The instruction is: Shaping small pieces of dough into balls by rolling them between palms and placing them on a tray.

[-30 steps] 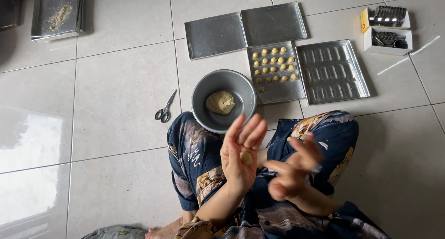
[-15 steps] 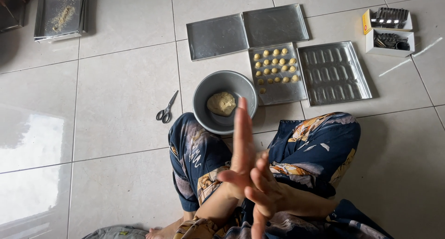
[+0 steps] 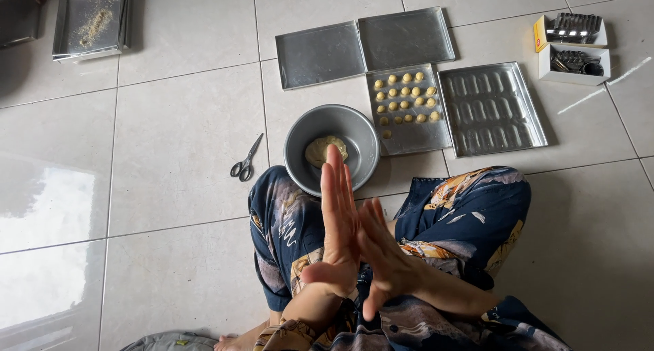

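The left hand [image 3: 335, 232] stands edge-up with its fingers straight and held together, pointing toward twelve o'clock, and the right hand [image 3: 383, 256] lies flat against its palm, fingers extended and close together, angled toward eleven o'clock. The palms are pressed face to face over the person's lap; whatever may sit between them is hidden, so I cannot tell whether a piece of dough is there. The dough lump [image 3: 324, 151] lies in the round metal bowl [image 3: 357, 130], on the floor straight ahead at twelve o'clock from the fingertips and just beyond the knees, with the left hand slightly nearer to it. At one o'clock, touching the bowl's right side, a flat baking tray [image 3: 415, 136] carries rows of small yellow dough balls [image 3: 403, 96] in its far half, with its near half bare. A moulded tray [image 3: 492, 109] with oblong hollows sits just beside it at two o'clock, and two empty flat trays [image 3: 364, 46] lie farther out at twelve. Scissors [image 3: 245, 160] rest at ten o'clock, apart from the bowl. Two small boxes of metal cutters [image 3: 572, 48] lie well apart, near the upper right corner.
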